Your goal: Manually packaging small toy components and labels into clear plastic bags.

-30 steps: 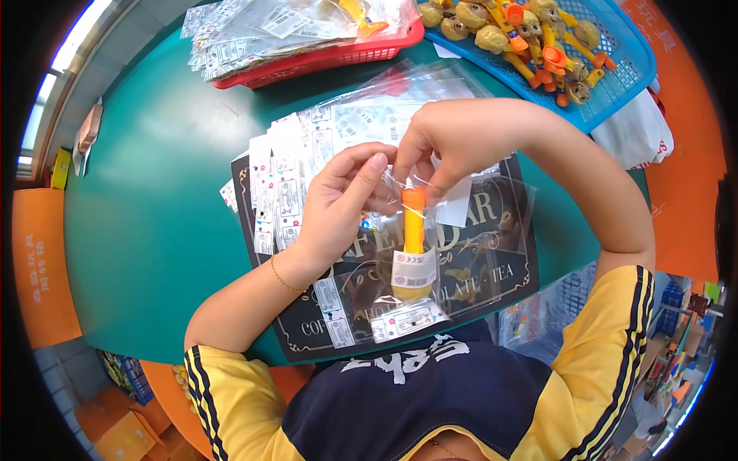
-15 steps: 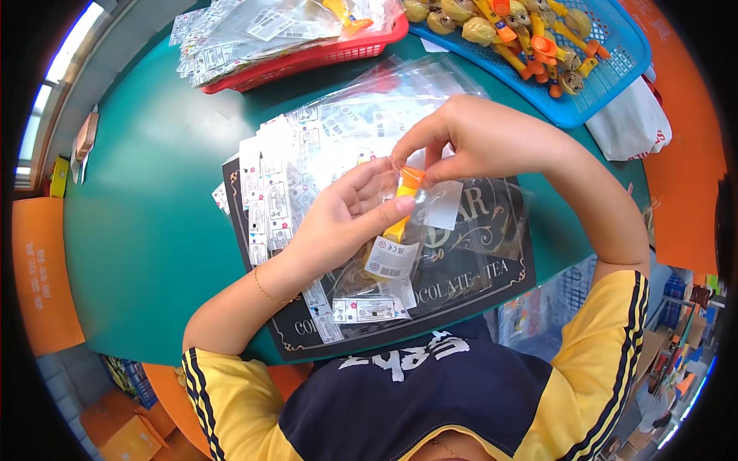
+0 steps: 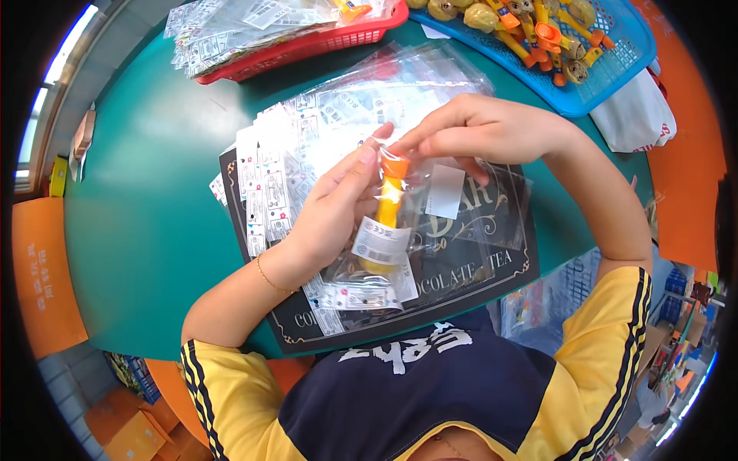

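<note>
My left hand [image 3: 334,200] is closed on the left edge of a clear plastic bag [image 3: 415,223], thumb near its top. Inside the bag lies a yellow toy stick [image 3: 390,203] with an orange end [image 3: 395,166] pointing away from me. A white printed label [image 3: 382,241] covers part of it, and its rounded yellow lower end shows only partly. Bent over from the right, my right hand [image 3: 473,134] has its fingertips at the bag's upper edge beside the orange end, pinching the film. Beneath both hands are stacked clear bags with white printed strips [image 3: 265,180].
A black placemat [image 3: 477,273] lies under the bags on the green table [image 3: 154,253]. At the far left, a red basket [image 3: 307,58] holds filled bags. A blue basket [image 3: 588,96] at the far right holds several doll-headed toy sticks [image 3: 530,38], beside a white bag [image 3: 634,123].
The toy stick now stands straighter and its orange end sits deeper under the film. My left thumb has moved up to the bag's top edge; my right hand has shifted off the orange end.
</note>
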{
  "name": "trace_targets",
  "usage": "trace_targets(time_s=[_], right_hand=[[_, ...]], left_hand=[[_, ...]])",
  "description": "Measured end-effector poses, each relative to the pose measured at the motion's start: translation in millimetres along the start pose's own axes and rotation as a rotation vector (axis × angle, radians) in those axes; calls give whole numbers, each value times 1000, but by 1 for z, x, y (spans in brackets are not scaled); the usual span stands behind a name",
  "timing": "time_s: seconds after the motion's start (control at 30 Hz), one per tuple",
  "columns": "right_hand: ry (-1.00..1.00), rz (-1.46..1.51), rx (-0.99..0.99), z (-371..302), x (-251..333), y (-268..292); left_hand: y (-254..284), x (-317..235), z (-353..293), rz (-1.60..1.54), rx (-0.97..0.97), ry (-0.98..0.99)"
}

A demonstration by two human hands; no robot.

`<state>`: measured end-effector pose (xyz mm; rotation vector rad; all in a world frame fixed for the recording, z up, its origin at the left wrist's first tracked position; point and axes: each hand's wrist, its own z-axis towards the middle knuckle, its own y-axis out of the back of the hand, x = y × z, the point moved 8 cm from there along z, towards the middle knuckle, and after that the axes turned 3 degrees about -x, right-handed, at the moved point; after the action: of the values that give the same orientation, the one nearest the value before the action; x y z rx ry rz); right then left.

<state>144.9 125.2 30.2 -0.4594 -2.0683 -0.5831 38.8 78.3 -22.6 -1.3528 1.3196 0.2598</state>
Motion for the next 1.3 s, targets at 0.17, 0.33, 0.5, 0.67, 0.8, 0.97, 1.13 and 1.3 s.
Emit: trace_targets(time_s=[0.17, 0.33, 0.5, 0.67, 0.8, 0.97, 1.13, 1.3], right_hand=[[280, -298, -72, 1, 15, -8], [212, -137, -135, 5, 2, -3], [235, 21, -225, 4, 3, -2], [297, -116, -398, -3, 4, 4], [416, -228, -547, -12, 13, 1], [464, -213, -802, -23, 3, -4], [257, 660, -772, -16, -36, -14], [87, 973, -508, -8, -45, -41]], left_hand=[[12, 5, 2, -11, -56, -19], [3, -4, 1, -50, -58, -54], [3, -11, -1, -19, -55, -113], [6, -7, -2, -16, -112, -90], [14, -6, -3, 16, -222, -80], [13, -11, -6, -44, -208, -131], [10, -18, -10, -126, -190, -160], [6, -21, -13, -109, -175, -186]])
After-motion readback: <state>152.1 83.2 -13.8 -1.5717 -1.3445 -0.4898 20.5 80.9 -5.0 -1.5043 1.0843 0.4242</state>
